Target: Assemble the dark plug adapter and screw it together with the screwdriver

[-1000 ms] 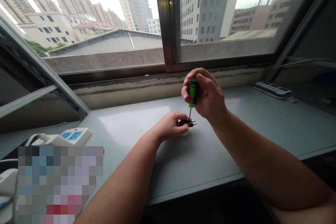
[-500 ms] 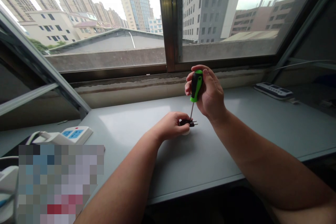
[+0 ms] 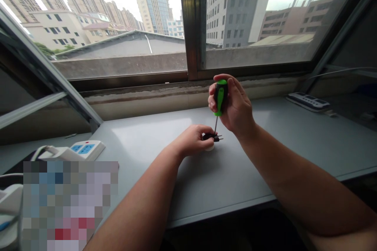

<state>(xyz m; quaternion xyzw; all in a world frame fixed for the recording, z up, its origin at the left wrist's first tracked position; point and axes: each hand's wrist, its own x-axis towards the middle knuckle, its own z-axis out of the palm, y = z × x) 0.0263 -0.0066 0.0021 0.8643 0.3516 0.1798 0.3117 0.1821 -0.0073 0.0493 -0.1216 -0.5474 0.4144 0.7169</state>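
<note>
A black electrical plug (image 3: pixel 216 139) with metal prongs pointing right is pinched by my left hand (image 3: pixel 196 140) just above the tabletop. Under my fingers a small white round thing (image 3: pixel 209 148) shows in part; I cannot tell what it is. My right hand (image 3: pixel 235 104) is wrapped round the green and black handle of a screwdriver (image 3: pixel 220 96). The shaft points down, slightly tilted, and its tip meets the top of the plug. My left fingers cover part of the plug.
The grey table (image 3: pixel 141 180) stands below a window. On the left are a white power strip (image 3: pixel 90 150), cables and a blurred-out patch. Another white and dark power strip (image 3: pixel 308 102) lies at the back right. A metal frame (image 3: pixel 79 102) slopes down at the left.
The screwdriver handle has turned a little in my right hand, showing its green face more squarely. My left hand keeps its hold on the plug.
</note>
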